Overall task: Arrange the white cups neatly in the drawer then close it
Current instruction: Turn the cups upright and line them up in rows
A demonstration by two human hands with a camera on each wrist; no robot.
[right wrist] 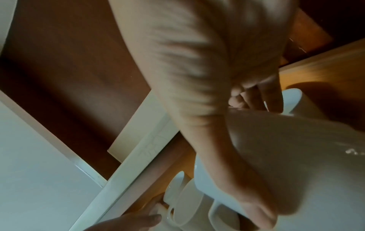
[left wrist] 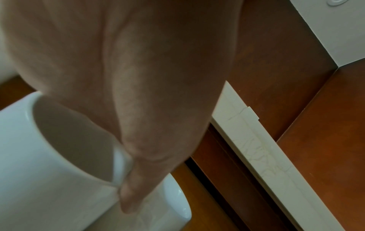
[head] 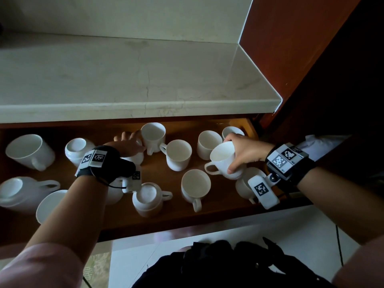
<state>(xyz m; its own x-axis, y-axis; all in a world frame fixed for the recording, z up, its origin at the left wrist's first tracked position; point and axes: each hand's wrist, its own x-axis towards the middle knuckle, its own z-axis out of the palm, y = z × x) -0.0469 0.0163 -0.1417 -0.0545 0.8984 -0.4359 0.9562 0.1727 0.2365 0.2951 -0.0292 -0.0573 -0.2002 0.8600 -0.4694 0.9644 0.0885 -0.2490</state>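
while white cups (head: pixel 178 154) lie scattered in the open drawer (head: pixel 166 217), the right hand (head: pixel 246 151) grips a tilted cup (head: pixel 223 161) at right; the left hand (head: pixel 129 143) clasps a cup (left wrist: pixel 59 179) mid-drawer.

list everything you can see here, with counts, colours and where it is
white cups: about fourteen, white, scattered in the drawer, some upright, some upside down, a few partly hidden by arms
drawer: one, brown wood, pulled open under the countertop
countertop: one, pale marble, above the drawer
cabinet panel: one, reddish brown, right of the countertop
dark bundle: one, black, bottom of the head view, unclear what it is
wrist cameras: two, black bands with markers, one on each wrist
left hand: one, grips the rim of the back-middle cup
right hand: one, holds the tilted cup at the drawer's right end
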